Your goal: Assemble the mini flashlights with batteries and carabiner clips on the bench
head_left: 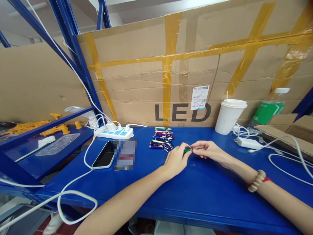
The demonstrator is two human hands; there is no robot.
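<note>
My left hand (176, 160) is closed round a small green keychain flashlight (187, 151), and its fingers cover most of the barrel. At the flashlight's right end, my right hand (207, 150) pinches a small dark metal part, possibly its ring or clip, largely hidden by fingertips. Both hands meet just above the blue table. To the left of them lies a column of several similar keychain flashlights (160, 141) in purple, black, blue, red and green, with silver tips on the left and carabiner clips on the right.
Left on the blue table (195, 195) are a phone (104, 156), a blurred-out flat item (126, 155) and a power strip (117, 132) with white cables. Rightward stand a white cup (230, 117), a green-labelled bottle (267, 111) and a charger (248, 143). Taped cardboard (137, 88) rises behind.
</note>
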